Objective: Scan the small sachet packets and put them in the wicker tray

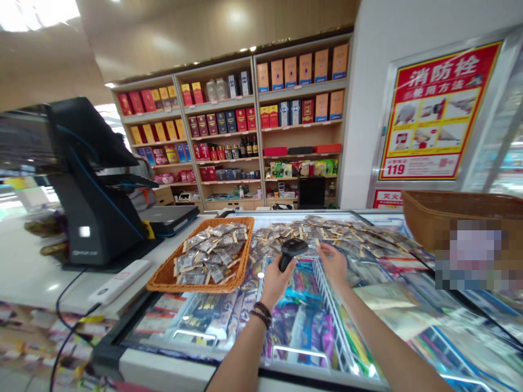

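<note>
Left hand (274, 284) wrapped around a black handheld barcode scanner (291, 253), fingers (273, 275) snug on the grip, nose pointing up and forward. Couple of beaded bracelets (261, 314) on that wrist. Right hand (332, 267) empty and open, fingers (324, 251) slightly spread, right by the foil sachets (310, 231) strewn over the top of a chest freezer (163, 373); actual contact impossible to tell from this angle. More sachets heaped in a wicker tray (163, 283) just left of both hands. Over on the left, a black checkout terminal (93, 185). Straight ahead, wooden shelves (302, 133) packed with boxed liquor. Pretty typical shop counter, honestly.
</note>
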`<state>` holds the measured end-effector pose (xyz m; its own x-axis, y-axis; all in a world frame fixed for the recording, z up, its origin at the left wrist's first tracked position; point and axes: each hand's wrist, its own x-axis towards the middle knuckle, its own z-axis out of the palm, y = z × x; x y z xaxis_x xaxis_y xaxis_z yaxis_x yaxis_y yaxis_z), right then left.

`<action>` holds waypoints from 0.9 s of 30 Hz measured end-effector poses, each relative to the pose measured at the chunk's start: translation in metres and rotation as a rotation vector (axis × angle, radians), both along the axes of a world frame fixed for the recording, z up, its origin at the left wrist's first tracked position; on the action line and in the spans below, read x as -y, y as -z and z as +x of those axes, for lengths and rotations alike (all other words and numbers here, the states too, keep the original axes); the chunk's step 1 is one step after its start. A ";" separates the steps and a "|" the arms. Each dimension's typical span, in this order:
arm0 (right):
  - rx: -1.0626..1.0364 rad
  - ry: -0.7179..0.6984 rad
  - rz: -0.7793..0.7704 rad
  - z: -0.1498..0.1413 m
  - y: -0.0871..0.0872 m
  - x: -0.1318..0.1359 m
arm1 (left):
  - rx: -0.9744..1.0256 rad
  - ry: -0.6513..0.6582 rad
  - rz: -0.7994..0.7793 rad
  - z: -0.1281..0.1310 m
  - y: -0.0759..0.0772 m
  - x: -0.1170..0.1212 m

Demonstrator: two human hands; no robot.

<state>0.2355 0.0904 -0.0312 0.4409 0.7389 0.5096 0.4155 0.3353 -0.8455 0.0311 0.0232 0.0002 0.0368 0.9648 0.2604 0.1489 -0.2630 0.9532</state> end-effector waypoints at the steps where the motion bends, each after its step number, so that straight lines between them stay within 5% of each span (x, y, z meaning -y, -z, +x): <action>1: 0.034 0.048 0.024 0.001 -0.003 0.000 | -0.023 0.012 0.017 0.000 0.000 0.001; 10: 0.304 -0.016 0.132 0.005 -0.028 0.002 | -0.152 0.007 0.076 0.000 0.005 -0.001; 27: 0.201 -0.030 0.133 -0.002 -0.030 0.005 | -0.140 0.028 0.058 -0.004 0.002 0.002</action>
<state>0.2339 0.0852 -0.0014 0.2992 0.6707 0.6788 0.5593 0.4531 -0.6942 0.0271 0.0212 -0.0020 0.1039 0.9462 0.3063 0.2714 -0.3233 0.9065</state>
